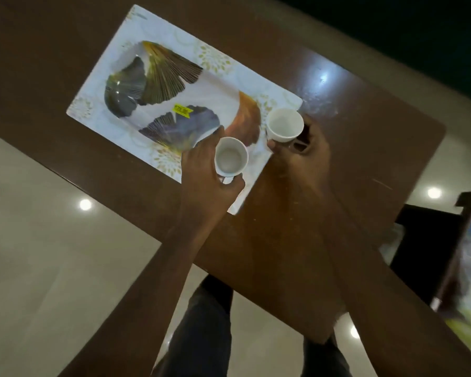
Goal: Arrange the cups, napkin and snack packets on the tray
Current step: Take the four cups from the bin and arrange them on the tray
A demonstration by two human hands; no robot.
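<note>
Seen from the head camera, looking down. Left hand at centre frame, fingers curled closed around a small white cup, thumb side wrapped under its lower wall; cup held by its side, mouth up and open toward the camera, inside bare. Positioned over the near right corner of the tray; whether touching the tray surface cannot be told.

Right hand just right of centre, fingers closed on a second white cup, gripped low on its wall from the right and below. Mouth likewise up, slightly tilted toward upper left, inside bare. Sitting at the tray's right end, overlapping its rim and the table beside it; resting or lifted cannot be told. A dark shape between palm and cup, too blurred to identify.

Both cups near each other, apart, left one lower in frame.

Tray rectangular, white with gold floral rim pattern and large fan-shaped leaf prints in dark grey, gold and orange; small yellow sticker near its middle. Long axis running from upper left of frame to lower right centre, lying flat on the dark brown table. Pale glossy floor at lower left. Dark trouser legs at bottom centre.
</note>
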